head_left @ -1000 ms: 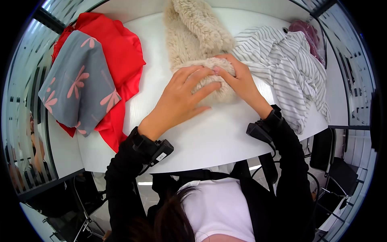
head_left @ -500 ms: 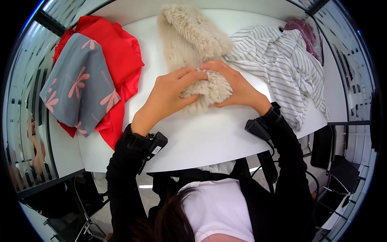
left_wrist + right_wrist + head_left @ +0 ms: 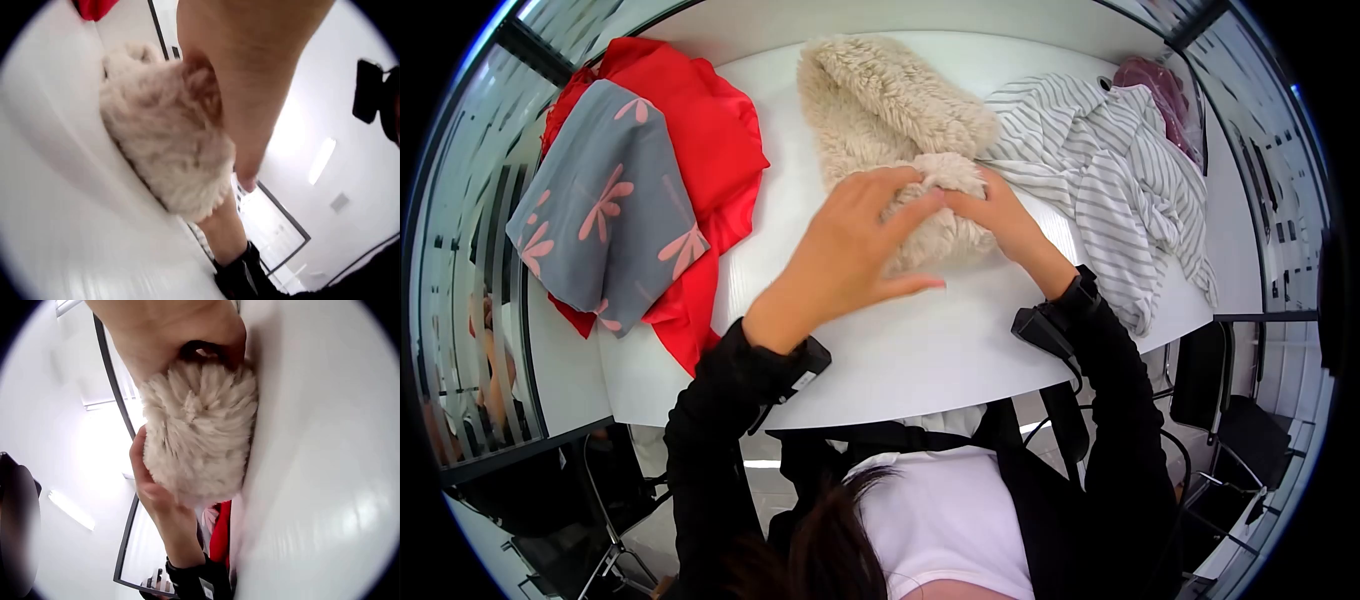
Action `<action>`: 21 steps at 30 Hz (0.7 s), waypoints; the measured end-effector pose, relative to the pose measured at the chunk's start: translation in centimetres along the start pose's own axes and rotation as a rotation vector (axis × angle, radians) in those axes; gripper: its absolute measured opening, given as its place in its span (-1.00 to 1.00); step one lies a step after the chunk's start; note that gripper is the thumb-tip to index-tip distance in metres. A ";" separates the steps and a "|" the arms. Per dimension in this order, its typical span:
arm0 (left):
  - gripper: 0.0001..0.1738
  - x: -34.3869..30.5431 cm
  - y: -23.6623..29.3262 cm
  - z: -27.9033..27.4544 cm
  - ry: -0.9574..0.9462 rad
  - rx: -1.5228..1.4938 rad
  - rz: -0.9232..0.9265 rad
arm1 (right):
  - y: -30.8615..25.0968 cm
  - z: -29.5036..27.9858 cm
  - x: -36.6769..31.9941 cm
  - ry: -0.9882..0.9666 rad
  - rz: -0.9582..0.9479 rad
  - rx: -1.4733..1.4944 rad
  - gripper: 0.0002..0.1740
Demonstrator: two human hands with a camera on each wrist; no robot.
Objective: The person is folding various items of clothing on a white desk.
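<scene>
A beige fluffy piece (image 3: 900, 95) lies at the middle back of the table, its near end bunched into a thick roll (image 3: 945, 235). The left hand (image 3: 855, 240) rests its fingers on the left side of the roll, thumb stretched out clear of the pile. On the other side the right hand (image 3: 1015, 225) grips the roll, with some fingertips hidden. In the left wrist view the fluffy roll (image 3: 172, 137) sits on the white surface under the left hand (image 3: 250, 69). The right wrist view shows the roll (image 3: 197, 434) against the right hand (image 3: 178, 334).
Red cloth (image 3: 720, 150) and a grey cloth with pink flower shapes (image 3: 605, 205) lie at the left of the white table (image 3: 880, 360). Striped cloth (image 3: 1115, 190) lies at the right, with a dark pink item in clear plastic (image 3: 1155, 95) behind it.
Both hands were cupped round the roll half a second ago; the left hand has since loosened, its thumb now stretched away. The near end looks rolled lower, and the right hand still holds it.
</scene>
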State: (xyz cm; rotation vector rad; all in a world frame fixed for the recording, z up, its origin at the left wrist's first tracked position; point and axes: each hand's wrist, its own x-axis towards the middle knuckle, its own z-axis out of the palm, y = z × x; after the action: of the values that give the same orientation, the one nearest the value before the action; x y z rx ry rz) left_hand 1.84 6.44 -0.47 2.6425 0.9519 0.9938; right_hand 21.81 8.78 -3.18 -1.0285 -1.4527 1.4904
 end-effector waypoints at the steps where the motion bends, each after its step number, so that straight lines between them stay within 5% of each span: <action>1: -0.35 0.1 0.9 -0.1 -0.019 0.095 0.034 | 0.1 -0.1 0.0 0.005 0.009 -0.015 -0.61; 2: -0.20 0.0 1.0 0.1 -0.066 0.130 0.033 | 0.1 -0.2 0.0 0.010 0.019 -0.031 -0.63; 12: -0.34 -0.3 -0.7 -1.3 -0.144 -0.146 -0.190 | 1.8 -1.8 0.7 0.007 -0.066 -0.151 -0.63; 15: -0.47 0.3 -1.3 -2.2 -0.441 -0.494 -0.508 | 1.7 -1.3 1.1 -0.026 -0.270 -0.147 -0.65; 18: -0.56 -0.1 -1.8 -1.4 -0.450 -0.772 -0.661 | 1.4 -1.0 1.0 -0.037 -0.315 -0.208 -0.66; 21: -0.56 -0.6 -2.5 -1.0 -0.316 -0.493 -0.386 | 1.1 -1.0 0.9 -0.052 -0.362 -0.192 -0.66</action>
State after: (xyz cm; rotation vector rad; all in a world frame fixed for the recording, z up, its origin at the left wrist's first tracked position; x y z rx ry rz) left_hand -0.42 7.97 -0.86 2.0269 0.9442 0.5989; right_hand 22.44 9.94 -4.28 -0.7868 -1.7394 1.1422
